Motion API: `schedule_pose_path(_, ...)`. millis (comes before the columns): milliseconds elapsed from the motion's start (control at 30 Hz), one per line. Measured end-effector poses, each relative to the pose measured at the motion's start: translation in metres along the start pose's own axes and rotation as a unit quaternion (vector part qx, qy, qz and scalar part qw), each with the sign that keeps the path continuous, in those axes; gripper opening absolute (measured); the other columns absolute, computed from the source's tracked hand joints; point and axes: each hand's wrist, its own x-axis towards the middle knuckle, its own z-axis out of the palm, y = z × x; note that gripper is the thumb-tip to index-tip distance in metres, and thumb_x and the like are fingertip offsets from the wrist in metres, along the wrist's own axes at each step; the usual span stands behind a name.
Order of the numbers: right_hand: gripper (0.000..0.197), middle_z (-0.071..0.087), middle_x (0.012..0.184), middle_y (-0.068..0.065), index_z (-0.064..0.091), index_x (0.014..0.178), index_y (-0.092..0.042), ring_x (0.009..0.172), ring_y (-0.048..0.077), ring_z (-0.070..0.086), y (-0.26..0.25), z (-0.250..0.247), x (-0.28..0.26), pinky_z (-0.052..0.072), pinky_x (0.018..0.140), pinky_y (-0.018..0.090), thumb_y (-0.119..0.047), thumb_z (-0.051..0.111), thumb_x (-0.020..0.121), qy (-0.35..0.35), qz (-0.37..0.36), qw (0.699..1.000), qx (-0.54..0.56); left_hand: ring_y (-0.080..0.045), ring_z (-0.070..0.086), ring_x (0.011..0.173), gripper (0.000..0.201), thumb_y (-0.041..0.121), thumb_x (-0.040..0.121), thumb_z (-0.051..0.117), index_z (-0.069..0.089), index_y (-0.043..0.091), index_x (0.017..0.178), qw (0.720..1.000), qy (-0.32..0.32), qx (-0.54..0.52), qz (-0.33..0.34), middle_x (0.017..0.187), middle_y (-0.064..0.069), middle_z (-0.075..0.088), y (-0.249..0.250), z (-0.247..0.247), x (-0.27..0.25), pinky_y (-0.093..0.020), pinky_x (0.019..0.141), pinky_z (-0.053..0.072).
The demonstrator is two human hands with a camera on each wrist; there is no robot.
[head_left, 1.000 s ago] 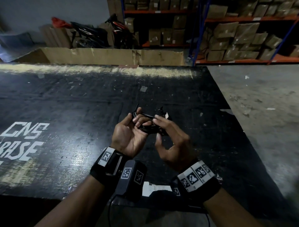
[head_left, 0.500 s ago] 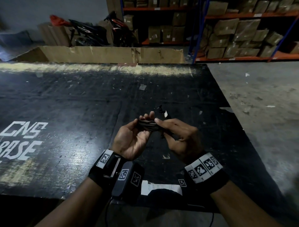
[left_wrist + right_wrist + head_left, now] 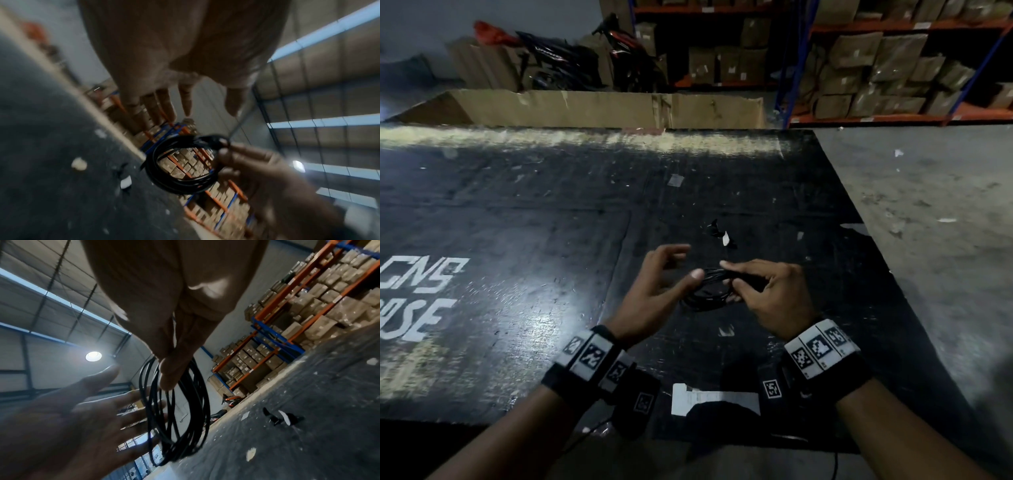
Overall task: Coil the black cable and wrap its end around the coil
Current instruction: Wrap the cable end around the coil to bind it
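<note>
The black cable [image 3: 707, 291] hangs as a round coil of several loops above the black table [image 3: 517, 212]. My right hand [image 3: 767, 291] pinches the coil at its top, thumb and fingers closed on the bundled strands. In the left wrist view the coil [image 3: 180, 165] shows a wrapped knot where the right hand's fingers [image 3: 242, 154] pinch it. My left hand [image 3: 657, 277] is beside the coil, fingers spread and straight, holding nothing. The right wrist view shows the loops [image 3: 176, 410] dangling below the right thumb [image 3: 170, 371], with the open left palm [image 3: 72, 410] just behind them.
A small black and white scrap [image 3: 722, 236] lies on the table beyond the hands. A white paper slip [image 3: 715, 399] sits near the table's front edge. A cardboard wall [image 3: 599, 109] lines the far edge; shelves of boxes [image 3: 887, 68] and a motorbike [image 3: 592, 58] stand behind.
My left hand has let go of the coil and opened, drawing to the left. The right hand alone now holds the coil, which has turned to hang down.
</note>
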Motion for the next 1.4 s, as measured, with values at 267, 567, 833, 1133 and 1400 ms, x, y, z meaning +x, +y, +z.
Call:
schedule_pose_path(267, 0.024, 0.081, 0.099, 0.001, 0.082, 0.103, -0.014, 0.087, 0.012, 0.078, 0.006, -0.001, 0.003, 0.065, 0.077, 0.039, -0.003, 0.077, 0.083, -0.108, 0.082, 0.984, 0.118, -0.007, 0.061, 0.06, 0.054, 0.057, 0.102, 0.049, 0.066, 0.006, 0.094, 0.974, -0.205, 0.097, 0.002, 0.071, 0.006, 0.064, -0.009, 0.005, 0.029, -0.028, 0.059, 0.05)
schedule_pose_path(567, 0.018, 0.073, 0.066, 0.005, 0.067, 0.098, 0.007, 0.041, 0.013, 0.064, 0.021, 0.006, 0.003, 0.051, 0.044, 0.022, 0.008, 0.074, 0.082, -0.116, 0.175, 0.933, 0.291, -0.001, 0.036, 0.044, 0.034, 0.024, 0.111, 0.045, 0.058, -0.004, 0.097, 0.959, -0.247, -0.115, -0.074, 0.062, 0.002, 0.04, -0.013, 0.01, 0.031, -0.014, 0.043, 0.031)
schedule_pose_path(833, 0.014, 0.07, 0.066, 0.014, 0.064, 0.087, 0.015, 0.039, 0.015, 0.063, 0.031, 0.019, 0.019, 0.047, 0.041, 0.021, 0.006, 0.074, 0.083, -0.092, 0.195, 0.931, 0.295, 0.002, 0.054, 0.063, 0.028, 0.036, 0.106, 0.054, 0.077, 0.02, 0.111, 0.988, -0.113, 0.085, 0.067, 0.068, 0.019, 0.062, -0.028, 0.012, 0.043, -0.022, 0.06, 0.041)
schedule_pose_path(1133, 0.02, 0.065, 0.067, 0.027, 0.06, 0.091, 0.022, 0.04, 0.015, 0.062, 0.044, 0.028, 0.042, 0.048, 0.041, 0.021, 0.008, 0.073, 0.083, -0.108, 0.203, 0.928, 0.294, -0.008, 0.045, 0.054, 0.026, 0.014, 0.101, 0.064, 0.08, 0.03, 0.114, 0.991, -0.045, -0.124, -0.014, 0.058, 0.01, 0.061, -0.046, 0.017, 0.059, -0.018, 0.05, 0.035)
schedule_pose_path(1400, 0.021, 0.062, 0.077, 0.046, 0.061, 0.092, 0.02, 0.04, 0.015, 0.062, 0.059, 0.042, 0.044, 0.049, 0.042, 0.022, 0.007, 0.074, 0.083, -0.124, 0.214, 0.926, 0.286, -0.009, 0.029, 0.054, 0.059, 0.056, 0.1, 0.035, 0.076, 0.021, 0.125, 0.963, -0.1, -0.22, -0.118, 0.066, 0.0, 0.037, -0.056, 0.015, 0.068, -0.028, 0.053, 0.019)
